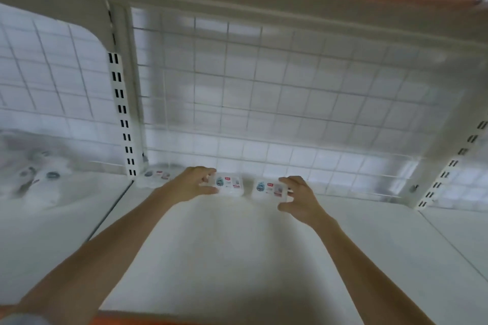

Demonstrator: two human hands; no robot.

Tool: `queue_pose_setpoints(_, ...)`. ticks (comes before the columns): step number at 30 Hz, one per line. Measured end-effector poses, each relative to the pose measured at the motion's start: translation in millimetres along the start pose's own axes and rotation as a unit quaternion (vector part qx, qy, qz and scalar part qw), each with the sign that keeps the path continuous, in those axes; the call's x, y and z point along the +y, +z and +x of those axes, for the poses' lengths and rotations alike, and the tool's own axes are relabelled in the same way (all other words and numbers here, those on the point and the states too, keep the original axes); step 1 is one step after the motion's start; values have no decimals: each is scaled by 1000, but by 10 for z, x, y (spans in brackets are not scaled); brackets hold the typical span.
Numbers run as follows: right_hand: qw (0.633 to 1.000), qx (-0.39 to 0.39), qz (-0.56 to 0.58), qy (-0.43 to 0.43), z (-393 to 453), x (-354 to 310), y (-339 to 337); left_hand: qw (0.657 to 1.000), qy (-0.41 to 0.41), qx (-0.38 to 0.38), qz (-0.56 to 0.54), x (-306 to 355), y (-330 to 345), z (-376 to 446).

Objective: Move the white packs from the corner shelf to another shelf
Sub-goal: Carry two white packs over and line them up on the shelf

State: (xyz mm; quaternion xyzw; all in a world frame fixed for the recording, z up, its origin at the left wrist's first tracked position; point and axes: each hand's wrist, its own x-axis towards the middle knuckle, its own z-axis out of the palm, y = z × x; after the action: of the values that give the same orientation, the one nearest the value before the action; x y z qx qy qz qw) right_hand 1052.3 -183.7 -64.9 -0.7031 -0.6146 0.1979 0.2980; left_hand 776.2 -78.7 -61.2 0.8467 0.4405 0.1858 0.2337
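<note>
As arms reach: left hand grips pack.

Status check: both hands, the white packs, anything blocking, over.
Left hand grips one white pack; right hand grips another pack. Third pack sits by the slotted upright at the shelf back. Nothing blocking.

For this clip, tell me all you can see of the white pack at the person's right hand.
The right-hand pack is a small, flat, white rectangular packet, seemingly soft plastic wrap, with a blue-grey round picture at its left and small red labels; the print is too blurred to read. It lies flat near the back of the white shelf, in front of the wire grid, apart from the neighbouring pack. The right hand curls round its right end, fingers above, thumb below.
</note>
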Motion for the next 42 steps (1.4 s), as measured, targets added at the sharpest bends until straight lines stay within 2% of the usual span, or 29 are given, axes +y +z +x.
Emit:
queue_pose_setpoints(3, 1000, -27, 10, 7, 158, 54, 55, 994, 30, 3, 104, -43, 21, 29)
queue_pose_setpoints(6, 999, -42, 20, -5, 271, 68, 165, 990, 37, 36, 134, -138, 5, 3)
queue_pose_setpoints(12, 997, -4, 59, -42, 313, -1, 380, 986, 53, 63, 147, -113, 76, -31)
queue_pose_setpoints(19, 994, 50, 93, -38, 276, -6, 457, 984, 15, 132, 115, -78, 318, 38)
queue_pose_setpoints(23, 992, 78, 93, -27, 230, -37, 503, 982, 11, 134, 134, -82, 336, 59)
queue_pose_setpoints(26, 997, 64, 43, -18, 208, -92, 470, 982, 6, 119, 144, -60, 323, 62)
queue_pose_setpoints(30, 995, 12, -94, -13, 93, -212, 359, 989, 1, 61, 137, 18, 211, 29)
queue_pose_setpoints(32, 991, 23, -126, -31, -77, -305, 255, 989, 21, 47, 142, 58, 109, -67)
queue_pose_setpoints(36, 970, 73, -212, -94, -541, -448, 37, 990, 55, 91, 91, 171, 15, -511)
queue_pose_setpoints(42, 953, 77, -253, -147, -1299, -346, -29, 973, 64, 159, 157, 391, 134, -1444)
